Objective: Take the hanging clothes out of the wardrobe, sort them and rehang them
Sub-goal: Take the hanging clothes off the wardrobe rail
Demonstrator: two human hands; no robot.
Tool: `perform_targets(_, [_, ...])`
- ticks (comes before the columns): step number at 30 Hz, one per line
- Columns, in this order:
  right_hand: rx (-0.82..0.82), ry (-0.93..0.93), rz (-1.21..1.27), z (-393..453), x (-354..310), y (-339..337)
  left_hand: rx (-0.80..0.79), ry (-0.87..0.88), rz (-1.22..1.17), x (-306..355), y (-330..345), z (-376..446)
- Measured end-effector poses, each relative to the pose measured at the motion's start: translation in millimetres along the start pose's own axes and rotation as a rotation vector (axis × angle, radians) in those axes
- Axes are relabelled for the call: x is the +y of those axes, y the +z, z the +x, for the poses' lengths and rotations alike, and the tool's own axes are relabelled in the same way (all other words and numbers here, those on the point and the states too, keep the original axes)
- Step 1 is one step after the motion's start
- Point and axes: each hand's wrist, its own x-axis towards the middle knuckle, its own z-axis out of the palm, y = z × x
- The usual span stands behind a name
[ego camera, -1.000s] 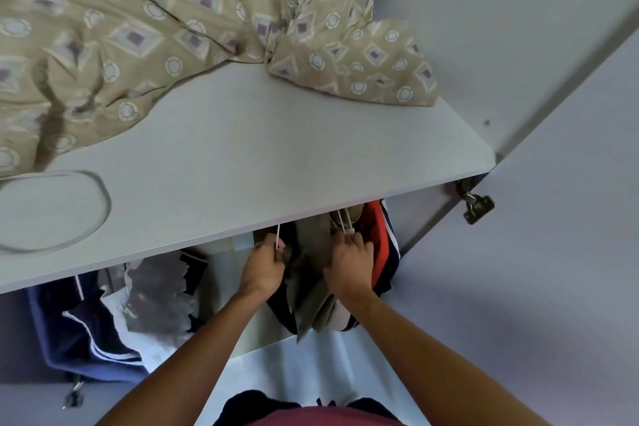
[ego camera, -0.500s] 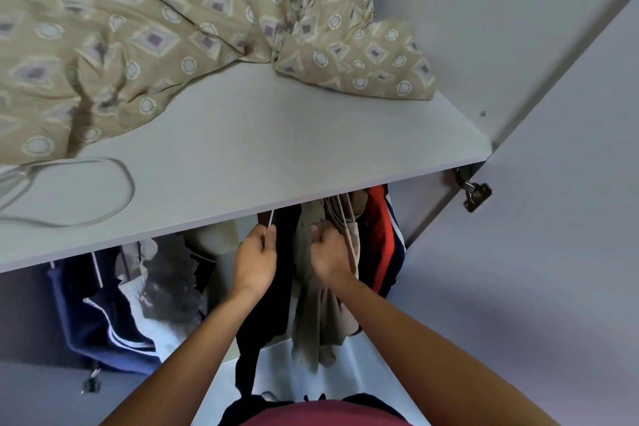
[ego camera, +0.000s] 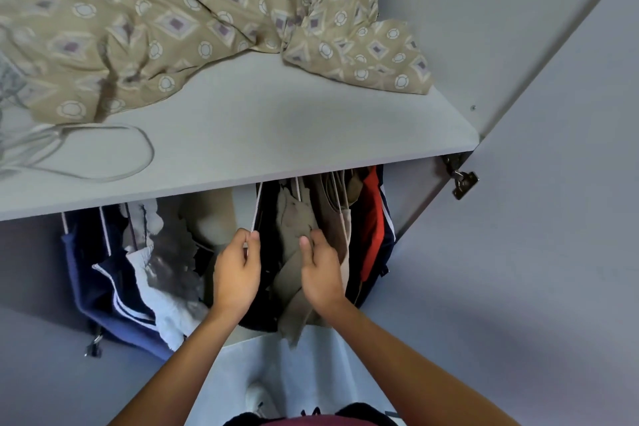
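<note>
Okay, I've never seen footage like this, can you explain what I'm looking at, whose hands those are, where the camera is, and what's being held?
There is no machine here: a person wears a camera on the head, looking down into an open wardrobe. A patterned blanket lies on the shelf. Below it hang clothes. The left hand pinches a white hanger carrying a dark garment. The right hand grips a khaki garment. A red garment hangs at the right, blue and white ones at the left.

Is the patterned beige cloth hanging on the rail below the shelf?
No, the patterned beige cloth lies crumpled on top of the shelf, above the hanging clothes.
</note>
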Motion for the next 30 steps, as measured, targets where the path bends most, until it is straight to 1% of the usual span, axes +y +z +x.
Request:
perform_targets(8, [-0.082, -0.079, 0.014, -61.5, 8.4, -16.8, 0.116, -0.048, 0.012, -13.6, -11.8, -74.3])
perform_targets(14, [-0.231, -0.138, 0.105, -139.6, 6.4, -41.7, 0.231, -0.156, 0.027, -4.6, -25.2, -178.9])
perform_targets(19, [-0.431, -0.166, 0.173, -231.5, 5.0, -61.5, 0.34, -0.271, 0.011, -6.5, -42.2, -295.5])
perform_targets(23, [-0.567, -0.178, 0.193, -296.8, 11.7, -64.1, 0.431, -0.365, 0.025, -7.7, -59.2, -379.2])
perform_targets(26, [-0.662, -0.209, 0.157, -339.2, 16.9, -61.4, 0.505, -0.442, 0.027, -15.0, -68.6, -435.5])
perform_targets(30, [-0.805, -0.222, 0.035, -393.0, 25.8, -60.1, 0.566, -0.548, -0.06, -29.9, -78.9, -506.5])
